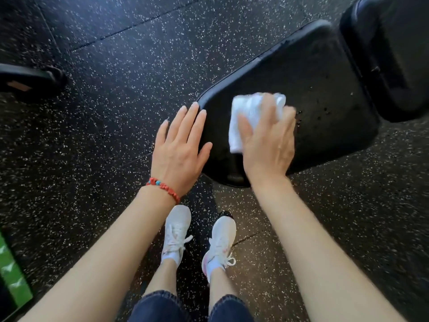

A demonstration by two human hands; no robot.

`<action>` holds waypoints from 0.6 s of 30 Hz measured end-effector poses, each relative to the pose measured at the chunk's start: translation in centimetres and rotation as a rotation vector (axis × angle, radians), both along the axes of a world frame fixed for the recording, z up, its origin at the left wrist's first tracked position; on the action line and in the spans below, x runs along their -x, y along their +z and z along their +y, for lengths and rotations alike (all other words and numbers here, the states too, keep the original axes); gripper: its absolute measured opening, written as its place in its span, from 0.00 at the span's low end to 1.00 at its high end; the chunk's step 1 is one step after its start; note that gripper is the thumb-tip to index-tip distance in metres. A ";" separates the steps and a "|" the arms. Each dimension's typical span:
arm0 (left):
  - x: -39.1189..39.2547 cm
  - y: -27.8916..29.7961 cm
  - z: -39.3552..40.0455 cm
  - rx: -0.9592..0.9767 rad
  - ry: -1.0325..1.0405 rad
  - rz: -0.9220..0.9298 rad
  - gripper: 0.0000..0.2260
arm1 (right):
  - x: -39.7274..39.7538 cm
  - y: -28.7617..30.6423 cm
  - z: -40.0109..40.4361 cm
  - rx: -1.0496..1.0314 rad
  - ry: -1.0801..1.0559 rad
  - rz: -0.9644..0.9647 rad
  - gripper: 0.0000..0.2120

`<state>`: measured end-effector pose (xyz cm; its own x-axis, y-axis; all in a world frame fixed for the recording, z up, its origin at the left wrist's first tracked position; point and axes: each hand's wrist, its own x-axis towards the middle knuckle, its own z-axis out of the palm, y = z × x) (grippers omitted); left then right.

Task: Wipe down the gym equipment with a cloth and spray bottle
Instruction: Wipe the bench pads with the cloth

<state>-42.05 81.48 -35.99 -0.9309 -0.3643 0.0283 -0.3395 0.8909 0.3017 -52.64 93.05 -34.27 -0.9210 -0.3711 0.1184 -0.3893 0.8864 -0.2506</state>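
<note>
The folded white terry cloth (250, 117) lay flat on the near end of the black padded vinyl bench seat (313, 89), pinned there under my right hand (269, 145). That hand was spread open, palm down, fingers pressing the cloth rather than clenching it. My left hand (181, 149), a red beaded bracelet (163, 185) at its wrist, was also open and flat, gripping nothing, fingertips resting at the seat's rounded near-left edge as if to steady me.

I judged the cloth soft, light and limp; it would bunch or unfold if pushed only from one corner, so broad palm pressure over its middle seemed the right hold. The vinyl looked smooth and firm with some give, and the small dark droplets (325, 110) just beyond the cloth suggested a wet, slippery patch where the cloth would glide easily. The bench itself looked heavy and fixed enough not to shift under wiping.

A second black pad (394, 54) stood beyond the seat, seemingly not yet reached by the cloth. I could see no spray bottle anywhere on the speckled black rubber floor (116, 89).
</note>
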 end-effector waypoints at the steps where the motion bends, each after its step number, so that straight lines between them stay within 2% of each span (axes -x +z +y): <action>1: -0.2 0.0 -0.1 0.006 -0.007 -0.001 0.24 | -1.6 -0.1 0.7 0.006 0.022 -0.005 0.22; 4: -0.6 -0.1 -0.3 0.018 -0.033 0.003 0.24 | -3.5 0.0 1.5 0.008 0.027 -0.022 0.21; 7: -0.7 -0.1 -0.7 0.025 -0.059 0.000 0.24 | -0.8 0.1 -1.1 -0.012 -0.006 0.012 0.21; 11: -0.4 0.1 -1.1 0.030 -0.092 0.004 0.24 | 2.9 0.4 -4.3 0.048 -0.098 -0.048 0.22; 18: 1.5 0.7 -1.2 0.047 -0.162 0.056 0.24 | -4.9 -0.5 1.9 0.120 -0.097 -0.020 0.21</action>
